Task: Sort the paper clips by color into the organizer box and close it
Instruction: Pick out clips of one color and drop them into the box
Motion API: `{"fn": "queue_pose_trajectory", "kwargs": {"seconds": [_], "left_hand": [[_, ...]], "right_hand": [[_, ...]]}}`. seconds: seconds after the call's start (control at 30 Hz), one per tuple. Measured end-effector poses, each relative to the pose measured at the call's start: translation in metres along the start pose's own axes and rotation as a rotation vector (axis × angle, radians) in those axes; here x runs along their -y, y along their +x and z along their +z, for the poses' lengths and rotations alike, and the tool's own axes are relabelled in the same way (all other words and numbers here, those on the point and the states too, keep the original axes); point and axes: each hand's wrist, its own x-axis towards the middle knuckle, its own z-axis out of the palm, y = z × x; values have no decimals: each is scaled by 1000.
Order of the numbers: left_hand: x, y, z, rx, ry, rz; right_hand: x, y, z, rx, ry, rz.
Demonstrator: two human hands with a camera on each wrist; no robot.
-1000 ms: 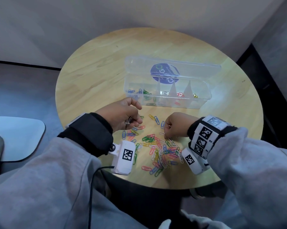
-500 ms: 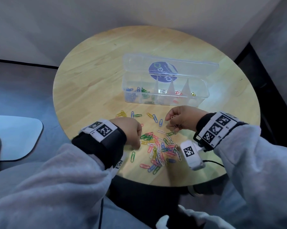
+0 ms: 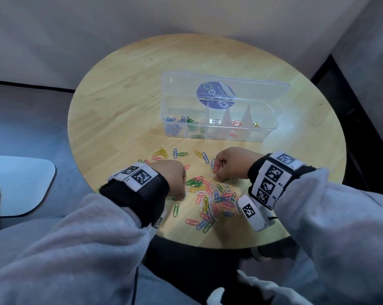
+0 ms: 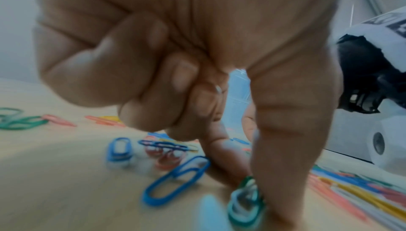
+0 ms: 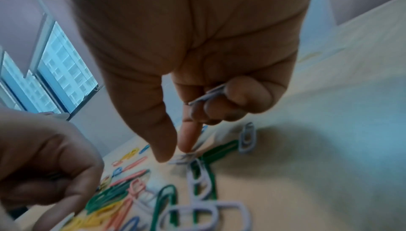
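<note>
A clear organizer box [image 3: 217, 137] stands open at mid-table, its lid tilted back; blue, green, white, red and yellow clips lie in separate compartments. A mixed pile of paper clips [image 3: 210, 201] lies near the front edge. My left hand [image 3: 179, 195] is at the pile's left edge; in the left wrist view its thumb and index [image 4: 248, 182] pinch a green clip [image 4: 243, 203] on the wood. My right hand [image 3: 215, 176] holds white clips [image 5: 206, 95] in its curled fingers, while thumb and index [image 5: 175, 154] come down on another white clip [image 5: 182, 159].
Loose yellow, blue and green clips [image 3: 177, 153] lie scattered between the pile and the box. The round wooden table [image 3: 120, 102] has bare wood at left and behind the box. A pale seat [image 3: 18, 186] sits at lower left, walls close behind.
My left hand turned palm down and dropped from in front of the box to the pile's left edge. My right hand lifted slightly, then came down at the pile's top edge.
</note>
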Motion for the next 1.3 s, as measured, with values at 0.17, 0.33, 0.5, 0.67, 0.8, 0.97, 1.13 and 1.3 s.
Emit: {"fn": "queue_pose_trajectory", "kwargs": {"seconds": [0.17,0.33,0.5,0.67,0.8,0.97,1.13,1.3], "left_hand": [[1,1,2,-12,-12,7],[7,1,-2,21,-119,20],[15,2,-14,84,-513,76],[18,2,-22,51,-1036,81],[19,4,-23,32,-1248,88],[22,4,-25,-3,-1318,53],[27,-1,-30,-55,-1014,4],[31,2,-18,-178,-477,-87]], "right_hand": [[4,2,5,-5,-102,-24],[10,2,6,-13,-149,-53],[11,1,6,18,-144,-20],[7,-1,5,28,-86,21],[2,-2,1,41,54,38],[-2,-5,-10,16,231,31],[-3,-6,-11,33,203,37],[2,-3,-2,14,89,32]]}}
